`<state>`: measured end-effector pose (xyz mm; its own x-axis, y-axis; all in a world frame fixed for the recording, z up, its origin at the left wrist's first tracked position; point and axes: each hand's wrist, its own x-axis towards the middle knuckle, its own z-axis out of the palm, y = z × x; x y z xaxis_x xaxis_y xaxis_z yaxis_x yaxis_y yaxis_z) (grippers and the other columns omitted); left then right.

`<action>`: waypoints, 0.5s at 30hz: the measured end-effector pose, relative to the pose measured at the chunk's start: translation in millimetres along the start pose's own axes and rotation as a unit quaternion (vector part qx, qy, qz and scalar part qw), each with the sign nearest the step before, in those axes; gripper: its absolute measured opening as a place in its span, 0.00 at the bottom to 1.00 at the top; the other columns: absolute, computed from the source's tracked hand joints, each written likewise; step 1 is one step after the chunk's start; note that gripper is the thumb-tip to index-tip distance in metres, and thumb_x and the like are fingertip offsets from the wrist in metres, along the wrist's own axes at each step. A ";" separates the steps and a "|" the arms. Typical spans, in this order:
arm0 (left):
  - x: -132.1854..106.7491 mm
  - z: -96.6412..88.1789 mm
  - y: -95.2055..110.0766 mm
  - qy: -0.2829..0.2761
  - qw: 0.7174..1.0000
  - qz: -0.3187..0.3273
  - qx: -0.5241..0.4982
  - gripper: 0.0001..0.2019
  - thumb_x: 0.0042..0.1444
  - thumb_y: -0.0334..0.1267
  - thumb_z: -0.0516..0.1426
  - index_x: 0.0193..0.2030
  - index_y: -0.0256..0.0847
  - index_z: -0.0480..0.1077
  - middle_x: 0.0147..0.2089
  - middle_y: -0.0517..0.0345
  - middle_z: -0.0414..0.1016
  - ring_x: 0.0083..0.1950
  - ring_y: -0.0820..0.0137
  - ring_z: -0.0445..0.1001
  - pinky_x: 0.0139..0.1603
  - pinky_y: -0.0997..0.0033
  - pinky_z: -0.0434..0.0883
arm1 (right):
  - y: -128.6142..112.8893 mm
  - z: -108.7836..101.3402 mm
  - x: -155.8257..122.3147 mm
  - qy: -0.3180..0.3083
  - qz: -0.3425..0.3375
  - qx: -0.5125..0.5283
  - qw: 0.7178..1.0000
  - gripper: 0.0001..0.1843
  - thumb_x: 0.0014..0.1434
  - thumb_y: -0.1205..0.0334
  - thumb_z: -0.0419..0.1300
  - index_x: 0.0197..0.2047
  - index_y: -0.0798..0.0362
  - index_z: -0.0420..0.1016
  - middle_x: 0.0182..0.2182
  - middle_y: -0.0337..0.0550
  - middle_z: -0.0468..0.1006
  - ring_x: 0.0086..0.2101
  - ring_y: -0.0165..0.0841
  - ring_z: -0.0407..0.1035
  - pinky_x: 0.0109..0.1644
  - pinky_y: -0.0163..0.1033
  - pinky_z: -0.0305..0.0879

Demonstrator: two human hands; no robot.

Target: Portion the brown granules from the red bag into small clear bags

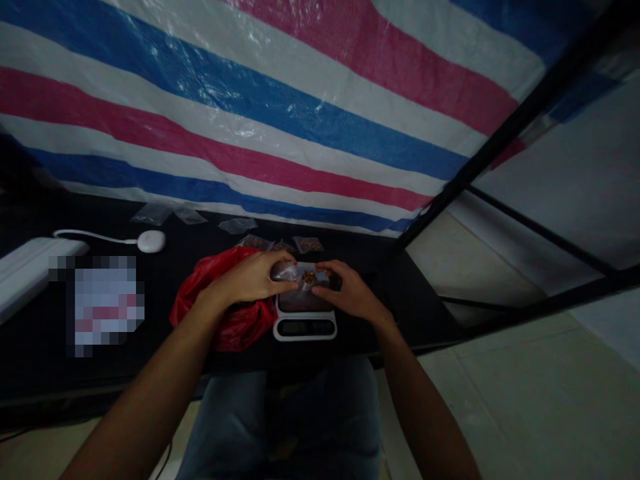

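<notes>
Blue-striped tarpaulin [240,113] backs the black table [40,373], left hand [245,280] and right hand [350,290] fingers [285,261] pinching a clear bag [303,273]

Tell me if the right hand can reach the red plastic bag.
Probably not directly: the digital scale and the left hand sit between the right hand and the red plastic bag.
</notes>
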<state>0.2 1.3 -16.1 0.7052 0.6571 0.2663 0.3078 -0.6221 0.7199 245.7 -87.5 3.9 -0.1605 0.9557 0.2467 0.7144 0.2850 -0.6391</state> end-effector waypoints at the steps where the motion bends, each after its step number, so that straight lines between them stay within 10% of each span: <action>1: 0.0 0.4 -1.4 -0.006 1.000 -0.007 0.011 0.24 0.55 0.54 0.64 0.53 0.43 0.75 0.48 0.50 0.83 0.45 0.58 0.81 0.48 0.63 0.75 | 4.7 4.2 -2.1 -0.005 0.006 -0.001 1.000 0.26 0.54 0.60 0.73 0.56 0.51 0.78 0.53 0.49 0.80 0.52 0.39 0.73 0.58 0.46 0.68; 15: 2.6 9.6 3.8 -0.005 0.999 0.007 0.032 0.23 0.54 0.54 0.66 0.51 0.42 0.75 0.49 0.50 0.82 0.46 0.58 0.80 0.47 0.63 0.74 | -13.4 -2.5 17.1 -0.049 -0.088 -0.111 0.989 0.17 0.57 0.62 0.71 0.50 0.52 0.79 0.46 0.47 0.83 0.47 0.39 0.74 0.55 0.45 0.67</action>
<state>9.3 -3.5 -18.9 0.7161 0.6441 0.2691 0.3378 -0.6571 0.6739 235.1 -75.1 18.5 -0.3530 0.8985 0.2611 0.8002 0.4345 -0.4134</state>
